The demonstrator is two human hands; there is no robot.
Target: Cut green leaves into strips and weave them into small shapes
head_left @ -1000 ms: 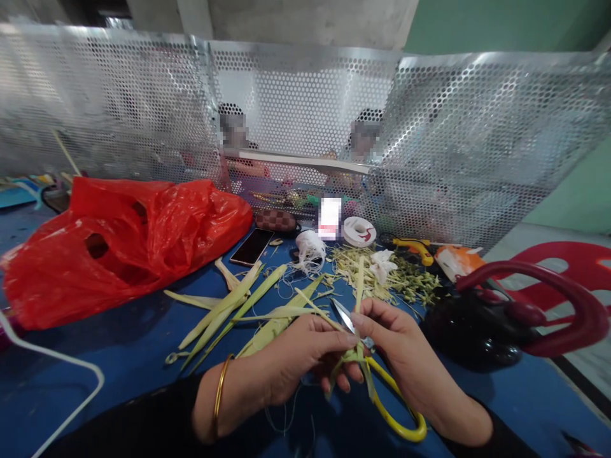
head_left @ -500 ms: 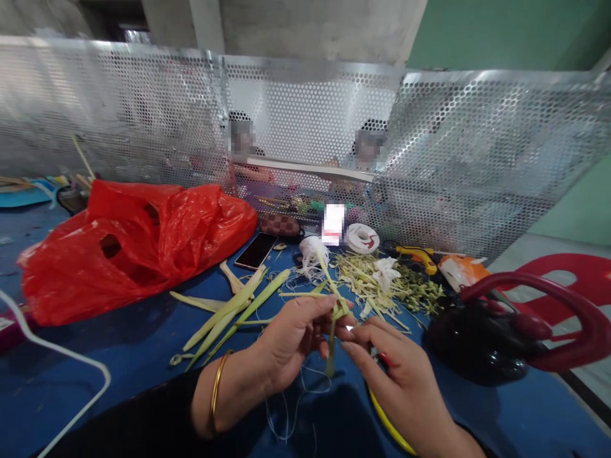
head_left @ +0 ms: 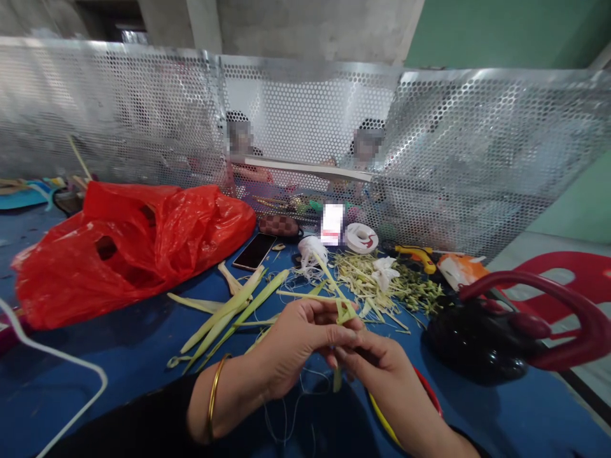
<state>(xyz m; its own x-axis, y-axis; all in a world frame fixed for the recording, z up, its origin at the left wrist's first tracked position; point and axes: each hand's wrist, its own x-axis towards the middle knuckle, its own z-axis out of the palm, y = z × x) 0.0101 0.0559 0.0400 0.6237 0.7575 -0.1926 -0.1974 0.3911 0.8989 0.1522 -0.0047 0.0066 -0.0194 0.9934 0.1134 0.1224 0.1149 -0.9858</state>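
My left hand (head_left: 305, 340), a gold bangle at its wrist, pinches a folded pale-green leaf strip (head_left: 344, 312) between thumb and fingers. The fold sticks up above the fingertips, and a flat tail hangs below them. My right hand (head_left: 382, 362) meets it there, thumb and fingers closed on the lower part of the same strip. From under the right palm curve a yellow and a red handle (head_left: 382, 416); the rest of that tool is hidden, and I cannot tell whether the palm grips it. Thin clear thread (head_left: 296, 404) loops on the blue table below.
Long leaf strips (head_left: 224, 315) lie left of my hands, beside a red plastic bag (head_left: 133, 248). Leaf trimmings (head_left: 365, 280), a white spool (head_left: 361, 238) and a phone (head_left: 255, 250) lie beyond. A black kettle (head_left: 477, 343) stands right. A perforated metal screen (head_left: 305, 114) separates two people.
My right hand has moved left and closed in against the left fingers at the leaf strip. The red handle now shows right of the palm, and the shiny tip near its fingers is hidden.
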